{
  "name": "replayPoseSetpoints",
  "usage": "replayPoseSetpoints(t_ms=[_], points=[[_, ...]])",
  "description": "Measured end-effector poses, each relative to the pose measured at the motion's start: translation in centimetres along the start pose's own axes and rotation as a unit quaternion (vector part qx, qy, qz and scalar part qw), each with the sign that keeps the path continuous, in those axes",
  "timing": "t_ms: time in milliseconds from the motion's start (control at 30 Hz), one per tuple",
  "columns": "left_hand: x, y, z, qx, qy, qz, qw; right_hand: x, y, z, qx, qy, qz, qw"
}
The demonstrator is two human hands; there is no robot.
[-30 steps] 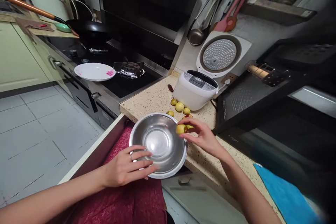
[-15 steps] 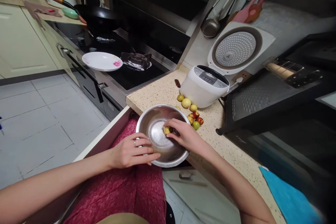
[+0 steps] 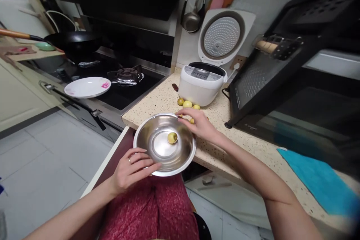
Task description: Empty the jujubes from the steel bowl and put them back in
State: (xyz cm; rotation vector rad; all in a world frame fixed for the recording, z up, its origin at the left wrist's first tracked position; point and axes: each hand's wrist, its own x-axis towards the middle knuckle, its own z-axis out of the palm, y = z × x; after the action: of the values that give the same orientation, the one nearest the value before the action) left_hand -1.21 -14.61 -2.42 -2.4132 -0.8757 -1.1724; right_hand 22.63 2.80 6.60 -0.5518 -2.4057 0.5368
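A steel bowl (image 3: pixel 157 157) juts over the edge of a speckled counter (image 3: pixel 253 150). My left hand (image 3: pixel 132 170) grips its near rim, fingers curled over the edge. One yellow-green fruit (image 3: pixel 172 137) lies inside the bowl. My right hand (image 3: pixel 198 123) reaches past the far rim, palm down over a small pile of fruits (image 3: pixel 187 104) by the white rice cooker (image 3: pixel 201 82). Its fingers curve down onto the pile; whether they hold a fruit is hidden.
The rice cooker's lid (image 3: pixel 222 35) stands open. A black oven with its door (image 3: pixel 261 82) swung up sits at the right, a blue cloth (image 3: pixel 323 183) nearer. A gas hob with a white plate (image 3: pixel 87 87) and a wok (image 3: pixel 73 41) lies at the left.
My right hand carried a fruit into the bowl, let it go there, and moved back to the pile on the counter. My left hand stayed on the rim.
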Motion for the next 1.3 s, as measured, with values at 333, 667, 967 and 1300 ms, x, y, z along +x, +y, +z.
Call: replayPoseSetpoints(t_ms=[333, 667, 967, 1300], points=[[-1.3, -1.5, -0.4, 0.041, 0.031, -0.035, 0.998, -0.5, 4.1, -2.4, -0.101, -0.152, 0.0, 0.983], [-1.1, -1.6, -0.7, 0.06, 0.043, -0.039, 0.997, -1.3, 3.3, 1.8, -0.113, -0.156, 0.018, 0.981], [-0.9, -1.3, 0.2, 0.016, 0.047, -0.043, 0.998, -0.6, 5.4, 2.9, -0.127, -0.071, 0.051, 0.988], [1.8, -0.5, 1.0, 0.003, 0.063, -0.002, 0.998, -0.6, 7.0, 2.3, -0.141, -0.056, 0.046, 0.987]])
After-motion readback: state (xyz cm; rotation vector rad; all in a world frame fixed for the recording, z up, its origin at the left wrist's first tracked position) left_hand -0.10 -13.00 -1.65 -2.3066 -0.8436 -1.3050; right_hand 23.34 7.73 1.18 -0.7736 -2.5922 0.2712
